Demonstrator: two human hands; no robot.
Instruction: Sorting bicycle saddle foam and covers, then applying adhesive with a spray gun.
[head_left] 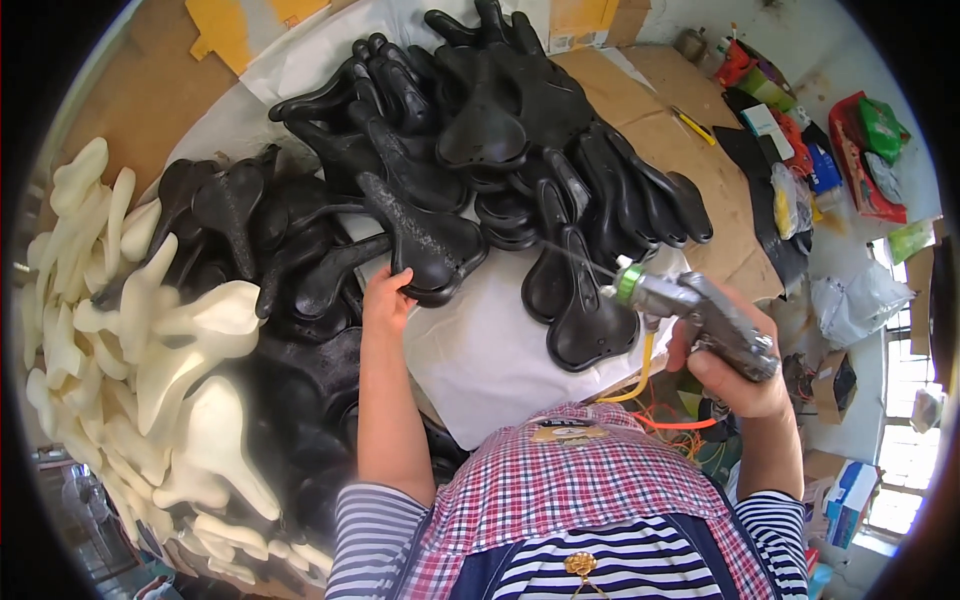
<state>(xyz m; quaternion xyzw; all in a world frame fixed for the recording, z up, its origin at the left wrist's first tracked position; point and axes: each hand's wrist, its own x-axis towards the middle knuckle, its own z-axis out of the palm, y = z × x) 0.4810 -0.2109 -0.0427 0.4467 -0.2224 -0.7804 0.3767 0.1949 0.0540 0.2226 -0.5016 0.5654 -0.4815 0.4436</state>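
Far left: a heap of cream bicycle saddles (208, 430), tumbled at all angles. Next to it, dark saddles (235, 205) in a loose pile, partly in shadow.

Left of centre: my left hand (387, 300) is grasping one black saddle (432, 243) by its near left edge, nose pointing up and to the left, broad end toward me. Its upper surface shows grey mottling. Whether it is lifted clear of the things under it, I cannot tell.

Centre: stacked black saddles (485, 120) lie beyond it; nearer me, two overlap on a white sheet (480, 370).

Right of centre: my right hand (740, 375) is closed around a spray gun (690, 305) with a green ring, nozzle facing left. A faint pale streak extends up and left from the nozzle. Yellow hose (640, 372) below the gun.

Far right: yellow-handled cutter (693, 126) on brown cardboard (665, 95); beyond, plastic bags (860, 300).
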